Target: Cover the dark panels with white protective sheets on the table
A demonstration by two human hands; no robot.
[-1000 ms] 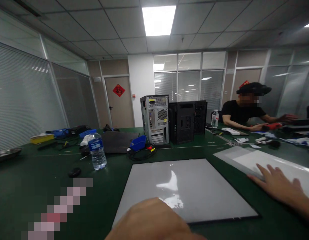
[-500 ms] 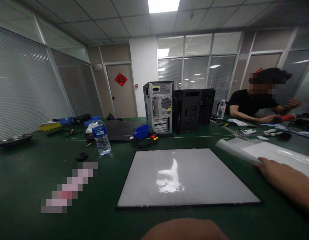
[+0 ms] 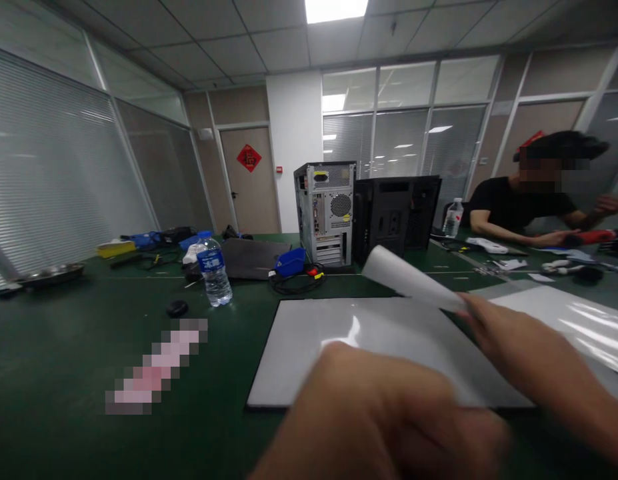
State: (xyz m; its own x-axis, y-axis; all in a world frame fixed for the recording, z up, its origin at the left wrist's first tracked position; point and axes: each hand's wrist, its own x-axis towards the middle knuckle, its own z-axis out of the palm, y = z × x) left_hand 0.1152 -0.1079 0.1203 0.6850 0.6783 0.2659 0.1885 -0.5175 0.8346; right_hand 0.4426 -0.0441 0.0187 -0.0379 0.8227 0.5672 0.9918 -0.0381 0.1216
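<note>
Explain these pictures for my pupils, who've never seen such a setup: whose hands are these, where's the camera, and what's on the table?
There is no machine here: these are a person's bare hands, seen by one camera worn on that person's head. On the green table lies a white panel with dark edges. The right hand holds a thin white sheet. The left hand is blurred in front, so its grip is unclear. Beyond stand a computer case and, further left, a water bottle. Another person sits at the right.
</note>
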